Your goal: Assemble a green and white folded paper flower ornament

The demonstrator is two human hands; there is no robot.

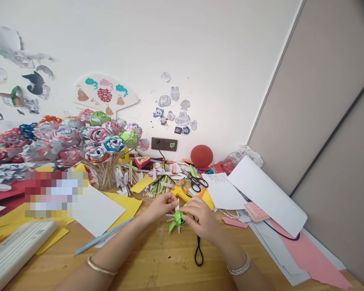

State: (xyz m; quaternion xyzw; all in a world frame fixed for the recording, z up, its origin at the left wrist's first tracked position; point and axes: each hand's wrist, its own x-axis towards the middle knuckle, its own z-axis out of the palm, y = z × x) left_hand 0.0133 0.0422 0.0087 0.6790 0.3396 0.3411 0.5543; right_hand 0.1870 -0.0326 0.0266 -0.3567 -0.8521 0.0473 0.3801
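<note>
A green folded paper flower with pointed petals is at the middle of the table's near side, between my two hands. My right hand grips it from the right, fingers bent around its edge. From the upper left, my left hand has thumb and forefinger pinched together on a small white paper piece standing at the flower's top. A black cord loop lies just below my right hand. Behind the hands is a yellow glue gun, partly covered by them.
Black-handled scissors lie among paper scraps and sticks at the back. Paper flowers on sticks crowd the left. A white paper cutter and blue pen-like stick are at left. A white laptop-like panel leans at right.
</note>
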